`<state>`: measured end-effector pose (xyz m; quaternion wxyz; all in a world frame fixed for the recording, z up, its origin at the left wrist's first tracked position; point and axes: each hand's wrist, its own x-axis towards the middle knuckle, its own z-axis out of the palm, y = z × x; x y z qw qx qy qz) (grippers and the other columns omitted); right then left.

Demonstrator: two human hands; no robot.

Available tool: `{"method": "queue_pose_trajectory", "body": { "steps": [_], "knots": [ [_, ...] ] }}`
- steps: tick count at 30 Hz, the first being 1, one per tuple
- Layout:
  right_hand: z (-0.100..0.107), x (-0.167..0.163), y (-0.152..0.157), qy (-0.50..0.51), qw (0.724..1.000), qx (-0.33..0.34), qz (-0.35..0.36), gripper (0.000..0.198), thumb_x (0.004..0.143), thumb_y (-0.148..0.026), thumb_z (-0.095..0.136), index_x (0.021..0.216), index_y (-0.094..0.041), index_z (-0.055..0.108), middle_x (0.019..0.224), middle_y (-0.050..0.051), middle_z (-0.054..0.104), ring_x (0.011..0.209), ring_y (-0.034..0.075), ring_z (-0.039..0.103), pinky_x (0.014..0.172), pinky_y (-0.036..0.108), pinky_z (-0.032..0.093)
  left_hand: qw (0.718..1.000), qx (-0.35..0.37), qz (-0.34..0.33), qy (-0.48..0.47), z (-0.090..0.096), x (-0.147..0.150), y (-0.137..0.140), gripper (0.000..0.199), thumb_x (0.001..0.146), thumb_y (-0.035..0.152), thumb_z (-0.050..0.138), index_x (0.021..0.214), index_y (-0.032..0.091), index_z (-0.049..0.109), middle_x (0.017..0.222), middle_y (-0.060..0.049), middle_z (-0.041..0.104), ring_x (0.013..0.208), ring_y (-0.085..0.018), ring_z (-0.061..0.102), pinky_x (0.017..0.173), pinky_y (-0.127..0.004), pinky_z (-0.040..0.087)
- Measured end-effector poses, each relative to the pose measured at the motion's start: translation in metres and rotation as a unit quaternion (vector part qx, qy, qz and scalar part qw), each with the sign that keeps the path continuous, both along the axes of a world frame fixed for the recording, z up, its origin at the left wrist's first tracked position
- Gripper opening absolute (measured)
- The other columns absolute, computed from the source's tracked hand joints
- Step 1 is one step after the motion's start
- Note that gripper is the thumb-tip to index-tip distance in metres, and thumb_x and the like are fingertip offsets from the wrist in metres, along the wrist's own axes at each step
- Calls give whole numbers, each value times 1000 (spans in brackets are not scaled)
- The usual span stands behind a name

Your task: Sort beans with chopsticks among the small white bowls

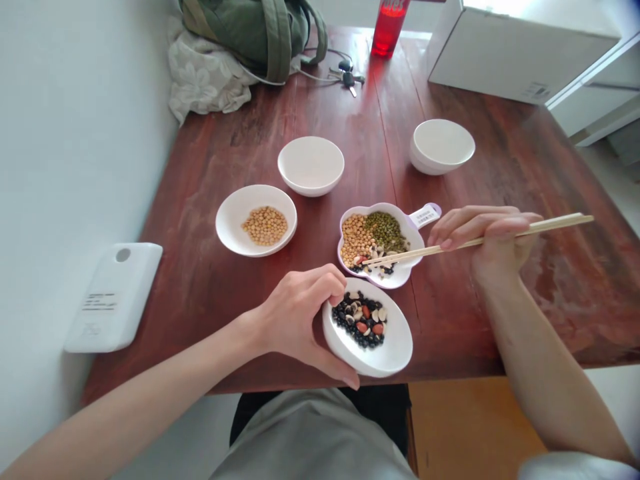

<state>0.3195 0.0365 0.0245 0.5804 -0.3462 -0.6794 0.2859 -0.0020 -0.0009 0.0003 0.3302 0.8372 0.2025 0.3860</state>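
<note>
The left hand (300, 310) is grasping the near bowl (397, 340) at its left side, the thumb lying along the near wall; whether the bowl is resting on the surface (460, 333) I cannot tell. It is showing close to the front edge, just beside the flower-shaped dish (412, 235). The right hand (495, 250) is gripping chopsticks (555, 223), their tips reaching inside the dish's near side. Bare wood is stretching from that hand toward the right edge. A tan-bean bowl (229, 220) is standing left of the dish, and a flat white device (117, 300) is lying at the left edge.
</note>
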Motion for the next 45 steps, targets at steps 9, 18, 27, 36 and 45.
{"method": "queue_pose_trajectory", "body": {
  "steps": [9,18,27,36,45],
  "knots": [
    [-2,-13,-3,-20,998,-7,64,57,106,-64,61,74,-26,89,67,8,79,64,26,79,66,43,65,1000,2,0,-10,0,1,1,84,62,82,93,100,26,44,88,0,66,70,-15,65,58,-26,52],
    [2,-5,0,-16,997,-18,78,62,107,-65,58,70,-25,87,65,9,78,61,25,77,64,42,65,1000,10,-3,-15,0,2,2,84,63,84,92,101,26,45,85,1,64,69,-15,63,58,-26,52],
    [0,-5,1,-22,998,-7,60,62,107,-66,58,70,-26,87,66,9,78,64,27,78,66,44,66,1000,3,0,-11,-2,1,1,86,60,84,93,100,26,44,85,2,64,67,-14,61,58,-25,49],
    [-2,-10,-2,-44,996,-22,77,60,105,-67,61,65,-29,84,68,8,79,66,26,79,64,42,64,1000,4,-5,-19,-1,2,2,87,57,81,96,101,26,45,86,1,66,68,-16,64,58,-26,51],
    [1,-12,-1,-20,998,-9,52,61,106,-67,58,69,-27,86,67,9,79,63,26,78,63,43,63,1000,4,1,-4,-1,1,1,86,59,82,95,100,26,45,90,-1,68,70,-16,67,58,-26,52]
  ]
}}
